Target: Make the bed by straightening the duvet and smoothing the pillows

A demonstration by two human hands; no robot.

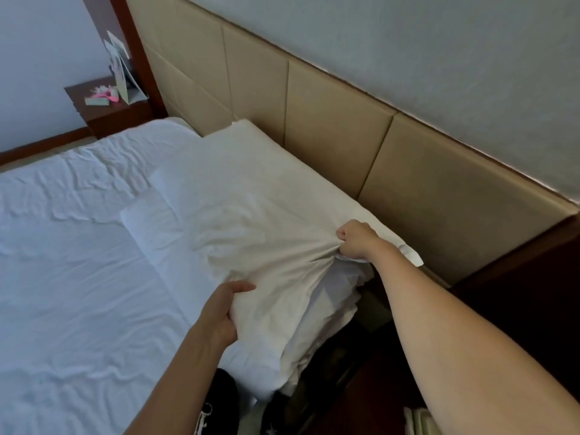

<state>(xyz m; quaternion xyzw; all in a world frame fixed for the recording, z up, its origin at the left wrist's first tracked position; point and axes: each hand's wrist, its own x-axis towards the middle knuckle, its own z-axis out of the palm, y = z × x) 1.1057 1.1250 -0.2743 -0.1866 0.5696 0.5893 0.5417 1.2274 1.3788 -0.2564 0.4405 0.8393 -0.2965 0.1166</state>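
The bed (78, 277) runs out of the picture's left and bottom edges, so its far side and foot cannot be seen. Beside the bed's near corner, the right hand (356, 240) is closed round bunched pillow (251, 221) cloth that hides its fingertips; the left hand (219, 312) has its fingers tucked under the pillow's edge. Beyond the bed's far corner, small pink and pale things on the nightstand (106, 111) are too small and blurred to tell. Below the bed's near edge, dark shapes are cut off and unclear.
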